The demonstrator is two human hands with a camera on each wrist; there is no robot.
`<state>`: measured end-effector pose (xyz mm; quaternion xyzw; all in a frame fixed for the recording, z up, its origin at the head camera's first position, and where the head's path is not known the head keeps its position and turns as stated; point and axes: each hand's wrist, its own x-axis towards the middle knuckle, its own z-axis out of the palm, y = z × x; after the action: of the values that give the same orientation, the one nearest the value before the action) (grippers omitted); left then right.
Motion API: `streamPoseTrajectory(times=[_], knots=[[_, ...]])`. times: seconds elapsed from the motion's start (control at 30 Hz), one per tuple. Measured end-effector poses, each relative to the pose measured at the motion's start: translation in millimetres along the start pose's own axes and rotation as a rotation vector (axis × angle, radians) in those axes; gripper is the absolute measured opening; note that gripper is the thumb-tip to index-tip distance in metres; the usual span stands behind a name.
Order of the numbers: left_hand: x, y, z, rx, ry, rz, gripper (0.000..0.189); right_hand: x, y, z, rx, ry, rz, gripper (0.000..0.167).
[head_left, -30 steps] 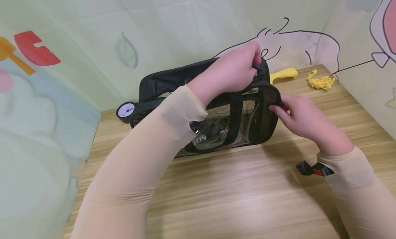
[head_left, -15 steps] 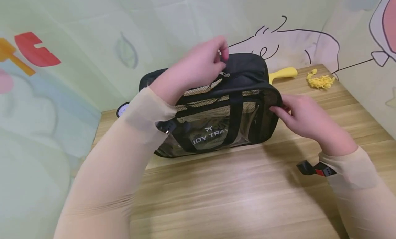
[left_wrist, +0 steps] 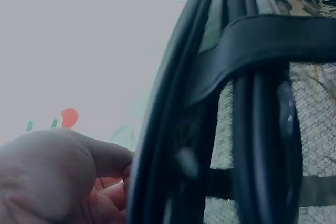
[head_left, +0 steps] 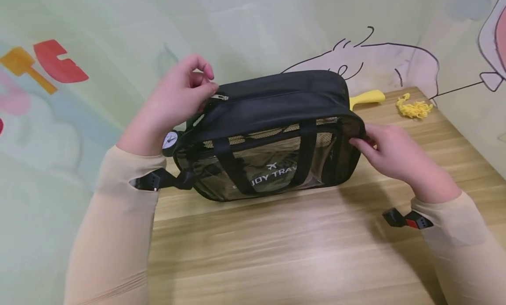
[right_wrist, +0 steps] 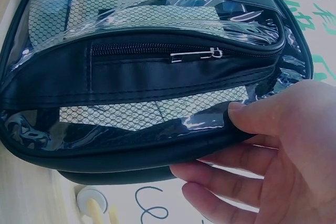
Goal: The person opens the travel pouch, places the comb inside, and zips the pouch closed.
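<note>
At the far left end of the bag's top, the left hand (head_left: 174, 101) is pinching the zipper pull (head_left: 219, 97) between thumb and forefinger, the other fingers curling loosely above it. Half a second ago this hand was gripping the pull near the middle of the top, and a second ago at the right end; the zipper line behind it is now lying closed, and the pressure gauge (head_left: 170, 141), earlier hidden behind the forearm, is showing just below the wrist. Right of those fingers, the black mesh bag (head_left: 272, 134) is standing upright on the wooden table (head_left: 276, 248), its clear front facing the person. At the bag's right end, the right hand (head_left: 391, 158) is holding the rim as before, thumb on top. Beyond its fingers, a yellow handle (head_left: 365, 98) and a yellow string bundle (head_left: 413, 107) are lying.

The left wrist view is showing only the bag's strap (left_wrist: 262, 45) and curled fingers (left_wrist: 105, 161) close up. The right wrist view is revealing a second side zipper (right_wrist: 194, 53), with the thumb pressing the rim against the fingers underneath.
</note>
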<state>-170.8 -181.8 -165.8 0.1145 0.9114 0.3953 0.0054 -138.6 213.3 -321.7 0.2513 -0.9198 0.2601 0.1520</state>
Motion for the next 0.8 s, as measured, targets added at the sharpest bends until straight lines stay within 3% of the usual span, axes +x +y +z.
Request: streamPoseTrajectory(times=[0.1,0.2,0.37,0.63,0.73,0.8], knots=[[-3.5,-10.0,-5.1,-0.028,0.000,-0.030,0.013,-2.0,2,0,-0.007,0.005,0.009,0.010],[-10.2,-21.3,-10.0,-0.004,-0.047,-0.076,0.019,-2.3,3,0,-0.009,0.008,0.006,0.011],[-20.6,-34.5,-21.3,0.119,-0.152,-0.121,0.026,-1.1,3,1,0.000,0.013,-0.013,0.007],[-26.6,-37.3,-34.1,0.298,-0.198,-0.166,0.033,-0.2,3,0,0.004,0.009,-0.019,0.011],[-28.8,-42.8,-34.0,0.294,-0.203,-0.144,0.036,-0.4,4,1,0.002,0.005,-0.013,0.010],[-30.5,-50.5,-35.0,0.204,-0.196,-0.126,0.037,-0.6,5,1,0.002,0.003,-0.010,0.011]])
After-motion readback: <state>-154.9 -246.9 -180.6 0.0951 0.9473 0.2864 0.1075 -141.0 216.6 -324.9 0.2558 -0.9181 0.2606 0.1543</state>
